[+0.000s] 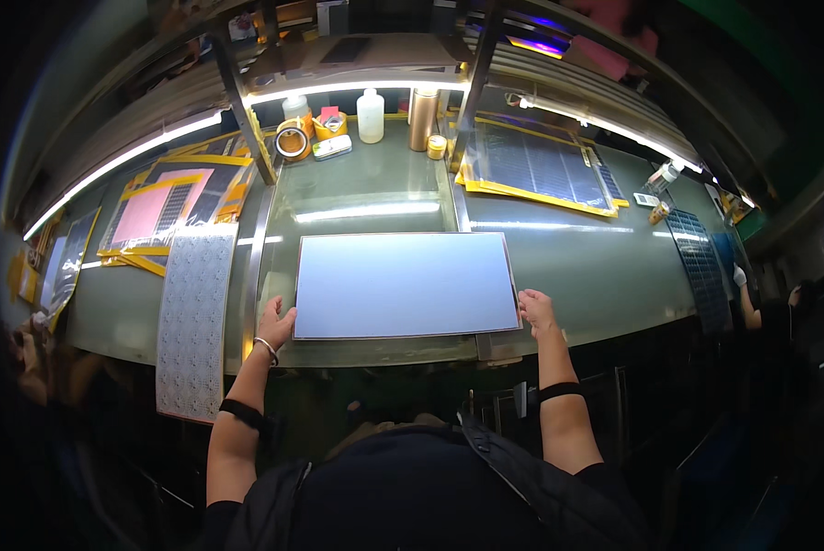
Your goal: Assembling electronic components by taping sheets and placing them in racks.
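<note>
A pale blue-white rectangular panel (403, 286) with a thin dark edge lies flat before me, over the greenish glass-like tabletop (366, 188). My left hand (277, 321) is at its left edge, thumb against the side and fingers curled. At the panel's right edge, my right hand (537, 309) has its fingers bent in around the side; the fingertips are partly hidden. To the left, a long grey patterned sheet (191, 317) sticks out past the table's front edge.
Yellow-edged sheets (541, 165) lie stacked at right; more, with a pink sheet (162, 209), at left. A white bottle (371, 116), a copper-coloured flask (422, 119) and tape rolls (292, 143) stand at the back. Metal posts (240, 110) hold lit shelves. Another person's arm (748, 298) is far right.
</note>
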A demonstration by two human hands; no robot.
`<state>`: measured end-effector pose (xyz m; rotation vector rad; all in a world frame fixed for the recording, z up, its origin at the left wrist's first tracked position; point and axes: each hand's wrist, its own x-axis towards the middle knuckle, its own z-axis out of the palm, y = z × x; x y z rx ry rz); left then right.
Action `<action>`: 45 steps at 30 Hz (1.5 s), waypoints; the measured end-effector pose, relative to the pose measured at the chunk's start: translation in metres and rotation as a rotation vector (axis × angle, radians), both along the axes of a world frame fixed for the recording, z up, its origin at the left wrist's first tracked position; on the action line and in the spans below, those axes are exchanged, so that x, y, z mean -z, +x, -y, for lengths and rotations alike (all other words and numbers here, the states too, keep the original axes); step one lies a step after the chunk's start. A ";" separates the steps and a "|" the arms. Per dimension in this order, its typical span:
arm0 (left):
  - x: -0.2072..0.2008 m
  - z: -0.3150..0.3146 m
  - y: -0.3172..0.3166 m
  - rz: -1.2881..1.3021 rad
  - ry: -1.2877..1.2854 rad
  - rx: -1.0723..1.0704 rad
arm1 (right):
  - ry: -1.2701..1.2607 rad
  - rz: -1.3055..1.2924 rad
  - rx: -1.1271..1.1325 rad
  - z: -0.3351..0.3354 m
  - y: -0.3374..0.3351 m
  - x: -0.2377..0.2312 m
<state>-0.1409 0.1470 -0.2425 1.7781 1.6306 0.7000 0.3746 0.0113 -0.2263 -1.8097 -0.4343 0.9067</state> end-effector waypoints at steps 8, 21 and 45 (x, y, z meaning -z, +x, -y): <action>-0.005 0.001 -0.023 0.416 -0.278 -0.219 | 0.096 -0.034 -0.162 0.003 -0.015 0.005; -0.044 0.111 -0.113 -0.127 0.142 -0.322 | -0.063 0.128 -0.107 -0.028 0.028 0.025; -0.019 -0.006 0.034 0.024 -0.081 -0.365 | 0.392 -0.117 0.090 -0.015 -0.027 -0.030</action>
